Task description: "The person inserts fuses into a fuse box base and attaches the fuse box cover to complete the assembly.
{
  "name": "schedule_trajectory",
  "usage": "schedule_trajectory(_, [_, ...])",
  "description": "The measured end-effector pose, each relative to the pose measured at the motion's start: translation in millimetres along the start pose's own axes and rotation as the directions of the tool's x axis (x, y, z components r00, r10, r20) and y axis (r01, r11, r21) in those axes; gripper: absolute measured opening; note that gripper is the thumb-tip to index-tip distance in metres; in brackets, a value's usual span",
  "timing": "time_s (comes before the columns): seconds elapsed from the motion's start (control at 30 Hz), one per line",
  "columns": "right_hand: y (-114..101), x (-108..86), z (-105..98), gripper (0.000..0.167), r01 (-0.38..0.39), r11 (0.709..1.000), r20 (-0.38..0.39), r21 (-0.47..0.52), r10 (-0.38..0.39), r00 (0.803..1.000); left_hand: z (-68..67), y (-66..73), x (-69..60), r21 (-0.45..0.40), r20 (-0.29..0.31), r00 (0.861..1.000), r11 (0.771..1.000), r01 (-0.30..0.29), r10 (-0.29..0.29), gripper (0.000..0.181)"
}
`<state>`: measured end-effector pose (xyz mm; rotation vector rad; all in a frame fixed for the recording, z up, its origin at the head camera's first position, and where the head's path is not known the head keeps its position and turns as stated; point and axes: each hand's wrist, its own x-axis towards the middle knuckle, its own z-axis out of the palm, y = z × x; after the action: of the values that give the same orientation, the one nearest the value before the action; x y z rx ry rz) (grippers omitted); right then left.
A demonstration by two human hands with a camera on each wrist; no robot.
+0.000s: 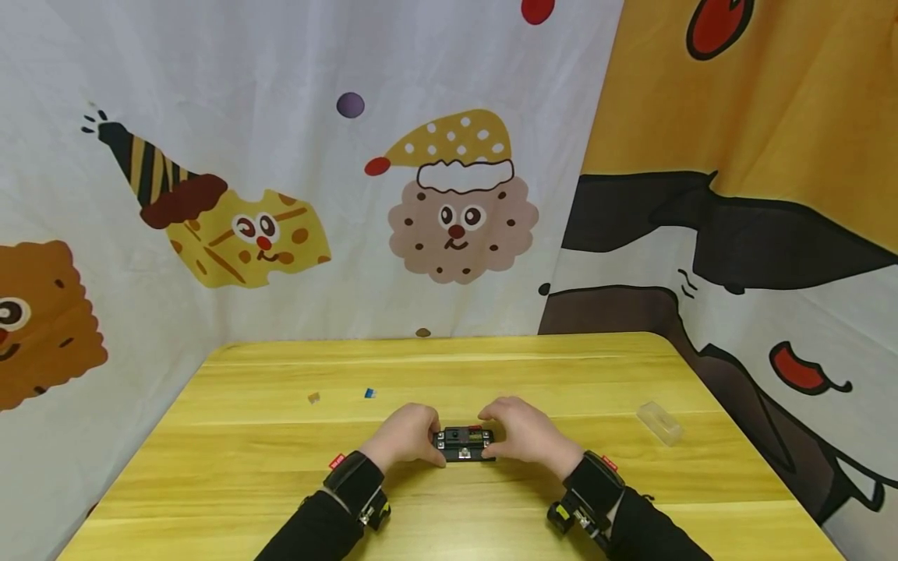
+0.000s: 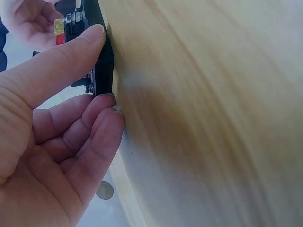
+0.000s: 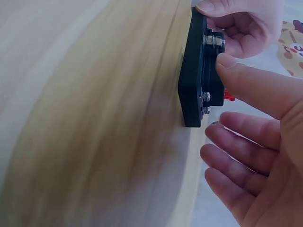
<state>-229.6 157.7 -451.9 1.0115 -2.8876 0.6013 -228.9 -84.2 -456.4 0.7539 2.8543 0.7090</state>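
A black fuse block (image 1: 464,444) with metal screw terminals lies on the table between both hands. Red and yellow pieces stick up from its top; the yellow piece (image 2: 59,27) and red piece (image 2: 60,39) are clear in the left wrist view. My left hand (image 1: 410,435) grips the block's left end, thumb on the base's near side and fingertips at the end. Around the right end, my right hand (image 1: 526,436) has its thumb close against the block's upper part; whether it touches cannot be told. The right fingers are loosely bent and apart from it.
A small blue piece (image 1: 369,393) and a small orange piece (image 1: 313,397) lie on the wooden table (image 1: 281,483) beyond the left hand. To the right lies a clear plastic box (image 1: 659,423). A printed curtain (image 1: 281,70) hangs behind the table.
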Motion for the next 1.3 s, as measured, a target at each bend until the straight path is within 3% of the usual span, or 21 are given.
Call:
schedule_trajectory(0.2, [4.5,-0.2,2.5,0.051,0.020,1.000,0.041,0.005,-0.020,0.999,-0.3,0.0,-0.1,-0.004,0.001,1.000,1.000,0.004,-0.004,0.039])
schedule_trajectory(0.63, [8.2,-0.6,6.8,0.046,0.043,0.999,0.051,0.002,-0.043,0.998,-0.7,1.1,-1.2,-0.005,0.004,1.000,1.000,0.011,-0.011,0.039])
schedule_trajectory(1.3, [5.4,-0.3,7.6,0.040,-0.020,0.999,0.059,0.050,0.017,0.998,-0.8,1.8,-2.6,0.013,0.000,1.000,1.000,0.010,-0.010,0.040])
